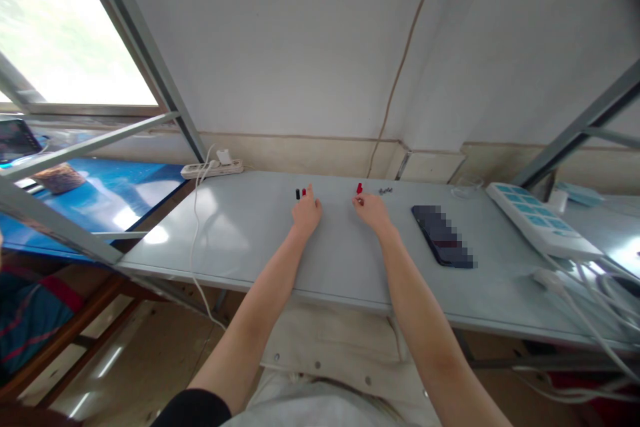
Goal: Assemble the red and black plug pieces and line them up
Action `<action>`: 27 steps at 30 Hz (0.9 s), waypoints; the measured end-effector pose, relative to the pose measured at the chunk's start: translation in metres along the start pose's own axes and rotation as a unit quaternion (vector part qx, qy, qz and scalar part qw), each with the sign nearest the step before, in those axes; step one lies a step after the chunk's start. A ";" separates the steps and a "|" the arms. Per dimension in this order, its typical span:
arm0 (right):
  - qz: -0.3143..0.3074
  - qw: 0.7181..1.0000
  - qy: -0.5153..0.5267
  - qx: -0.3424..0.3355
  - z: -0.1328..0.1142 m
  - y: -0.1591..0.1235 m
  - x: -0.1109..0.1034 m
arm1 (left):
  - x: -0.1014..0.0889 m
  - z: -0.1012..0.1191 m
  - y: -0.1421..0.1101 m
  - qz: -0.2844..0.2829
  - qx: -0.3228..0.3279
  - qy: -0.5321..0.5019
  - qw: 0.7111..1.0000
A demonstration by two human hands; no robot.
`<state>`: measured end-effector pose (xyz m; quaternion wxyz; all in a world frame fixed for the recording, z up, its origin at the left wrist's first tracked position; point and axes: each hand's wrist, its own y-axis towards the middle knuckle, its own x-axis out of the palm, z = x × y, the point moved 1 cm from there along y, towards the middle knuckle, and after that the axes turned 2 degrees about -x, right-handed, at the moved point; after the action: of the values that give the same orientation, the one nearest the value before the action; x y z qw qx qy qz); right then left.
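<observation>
Both my arms reach out over a grey table (240, 233). My left hand (306, 211) rests on the tabletop with its fingers curled at two small parts, one black (297, 193) and one red (304, 192). My right hand (371, 208) lies a little to the right, its fingertips pinched on a small red part (359, 188). Several tiny dark screws (385, 191) lie just right of that hand.
A dark phone (443, 235) lies flat to the right of my hands. Further right sits a white power strip with blue switches (540, 220) and white cables (590, 307). Another white power strip (213, 168) sits at the back left, its cord hanging over the front edge. A blue table (100, 193) stands left.
</observation>
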<state>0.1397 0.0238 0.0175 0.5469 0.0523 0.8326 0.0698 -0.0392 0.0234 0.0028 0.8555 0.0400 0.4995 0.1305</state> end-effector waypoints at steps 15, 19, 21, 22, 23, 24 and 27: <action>0.041 0.948 0.309 -0.062 -0.014 0.000 0.025 | 0.007 0.021 -0.006 -0.173 0.048 -0.570 0.802; 0.050 0.923 0.380 -0.045 -0.015 0.000 0.026 | 0.007 0.021 -0.007 -0.193 0.059 -0.553 0.808; 0.045 0.911 0.407 -0.042 -0.017 -0.001 0.026 | 0.007 0.021 -0.007 -0.198 0.061 -0.545 0.813; 0.042 0.906 0.418 -0.042 -0.017 -0.001 0.025 | 0.007 0.022 -0.007 -0.195 0.060 -0.544 0.814; 0.041 0.902 0.428 -0.042 -0.018 -0.002 0.025 | 0.007 0.022 -0.007 -0.192 0.058 -0.546 0.814; 0.040 0.898 0.436 -0.043 -0.019 -0.002 0.025 | 0.007 0.022 -0.008 -0.189 0.057 -0.547 0.813; 0.039 0.891 0.450 -0.047 -0.021 -0.003 0.024 | 0.007 0.022 -0.008 -0.190 0.060 -0.552 0.810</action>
<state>0.1111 0.0235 0.0035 0.1119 0.0216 0.9827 0.1463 -0.0156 0.0189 0.0062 0.9909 0.0601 -0.0520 -0.1091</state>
